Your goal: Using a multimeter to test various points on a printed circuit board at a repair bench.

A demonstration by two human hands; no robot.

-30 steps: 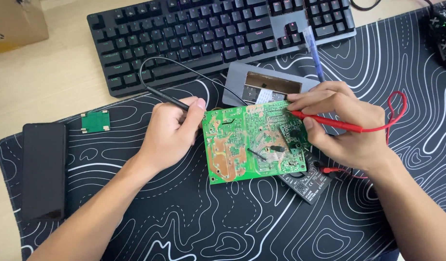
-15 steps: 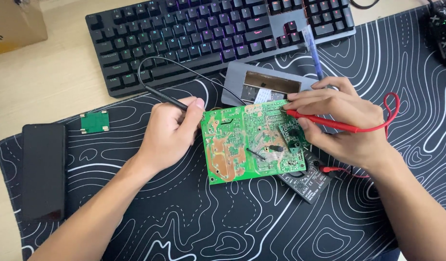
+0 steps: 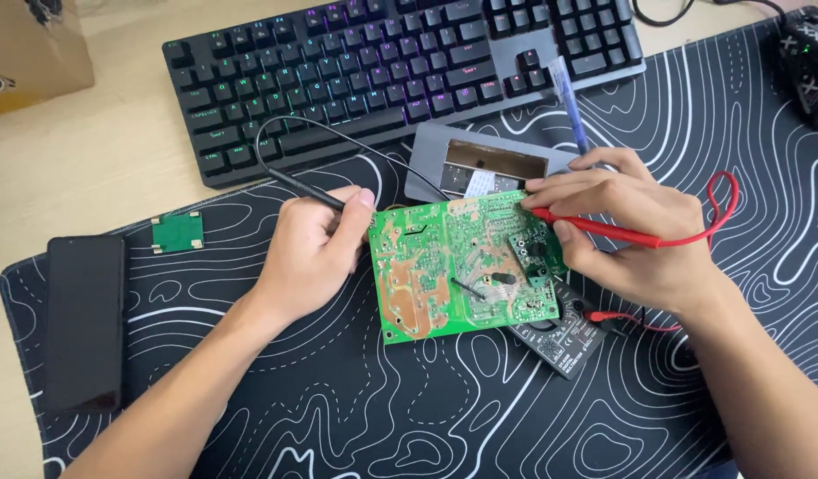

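Two hands work over one green circuit board (image 3: 466,266), which lies solder side up near the middle of a black desk mat (image 3: 356,417) patterned with white contour lines. Its face shows pale copper tracks, many silver solder points and a smaller green board standing at its right edge. Going left to right: one dark phone (image 3: 83,321) lies flat at the mat's left end, and one small green board (image 3: 178,232) sits just beside it. The left hand (image 3: 311,257) has its fingers curled shut around one black probe (image 3: 307,188), thumb at the board's left edge. The right hand (image 3: 626,235) pinches one red probe (image 3: 595,228) between closed fingers, its tip at the board's upper right. One black multimeter (image 3: 559,337) shows from under the board's lower right corner. Behind lie one grey case (image 3: 493,164), one backlit keyboard (image 3: 409,71) and one blue pen (image 3: 571,106).
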